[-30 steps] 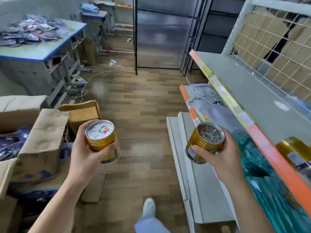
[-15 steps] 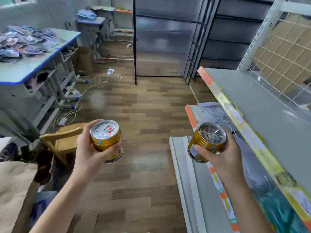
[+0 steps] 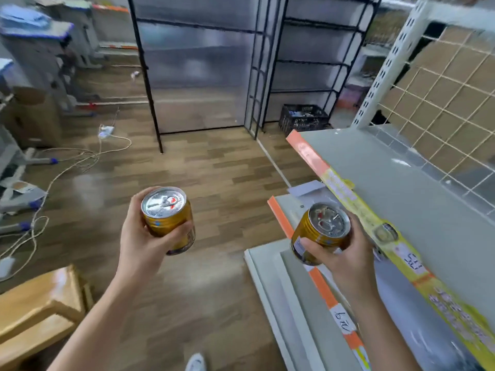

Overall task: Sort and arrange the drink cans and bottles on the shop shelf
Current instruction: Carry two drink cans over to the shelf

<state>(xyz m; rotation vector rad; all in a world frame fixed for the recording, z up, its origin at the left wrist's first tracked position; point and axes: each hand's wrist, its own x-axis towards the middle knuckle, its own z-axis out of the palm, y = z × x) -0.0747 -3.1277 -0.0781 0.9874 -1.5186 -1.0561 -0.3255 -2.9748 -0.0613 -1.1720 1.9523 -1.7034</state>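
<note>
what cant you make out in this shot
Head view only:
- Brand on the left can: small print, partly covered by the left hand.
- Side of the right can: wrapped by the right hand.
- Contents of the black crate: too small, blurred.
- Lower shelf: back part hidden under the upper shelf.

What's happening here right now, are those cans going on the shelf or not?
A person stands by the shop shelf with a drink can in each hand. The left hand grips one gold can out over the wooden floor. The right hand grips the other gold can close to the shelf's yellow price strip. Neither can is on the shelf yet.
</note>
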